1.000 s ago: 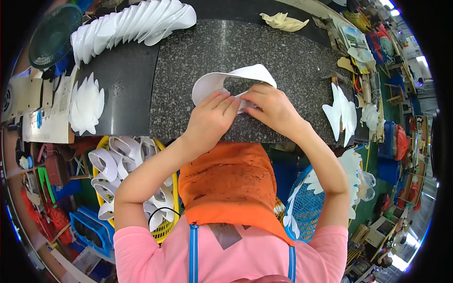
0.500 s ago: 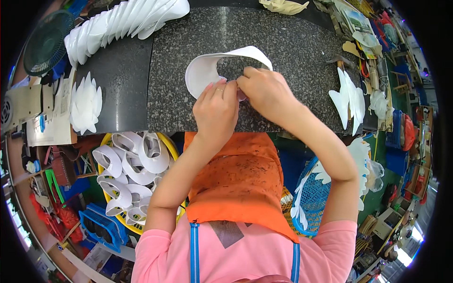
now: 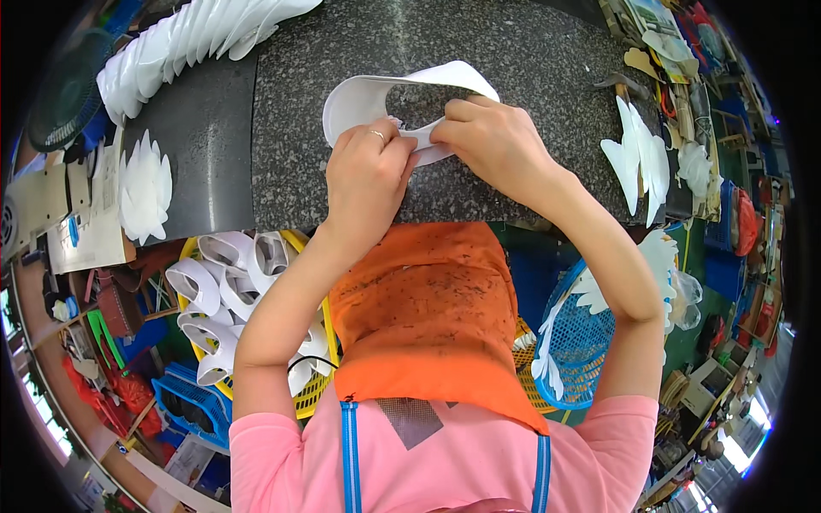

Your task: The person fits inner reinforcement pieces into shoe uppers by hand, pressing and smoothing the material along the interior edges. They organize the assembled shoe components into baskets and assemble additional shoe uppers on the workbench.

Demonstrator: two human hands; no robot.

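A white shoe upper (image 3: 349, 101), bent into a loop, stands on the speckled dark stone slab (image 3: 539, 73). My left hand (image 3: 368, 175) pinches its near edge, with the fingers bent and pressed together. Close by on the right, my right hand (image 3: 500, 145) grips the same near band, its thumb and fingers closed on it. A short stretch of the white band shows between the two hands. The fingertips cover part of the edge, so the exact join there is hidden.
Fanned white pieces (image 3: 184, 51) line the far left. Smaller white piles lie left (image 3: 145, 188) and right (image 3: 637, 158), the latter near a hammer (image 3: 622, 83). Below the slab are a yellow basket (image 3: 332, 342) of white uppers and a blue basket (image 3: 577, 355) with white pieces.
My hands have drawn slightly apart, and more of the band shows between them. The upper's loop looks wider. The whole view has shifted a little.
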